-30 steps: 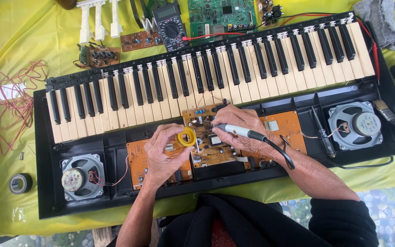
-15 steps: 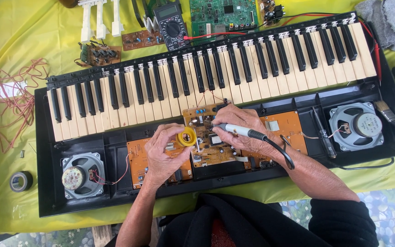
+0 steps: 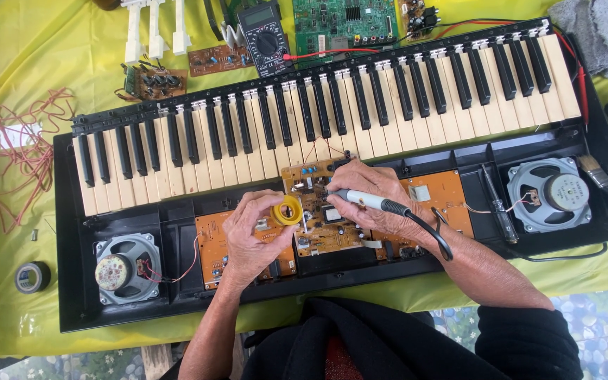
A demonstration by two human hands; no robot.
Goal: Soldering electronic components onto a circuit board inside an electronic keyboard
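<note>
Soldering iron held in right hand, tip on circuit board.

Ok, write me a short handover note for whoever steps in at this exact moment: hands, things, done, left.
Left hand: fingers hold a yellow solder spool over the boards.
Right hand: grips a soldering iron, tip down on the centre circuit board.
Keyboard lies opened on the yellow cloth, speakers exposed; multimeter and spare boards sit behind it.
Done: casing open, boards exposed.
Left: soldering at the centre board looks under way; casing not closed.
</note>
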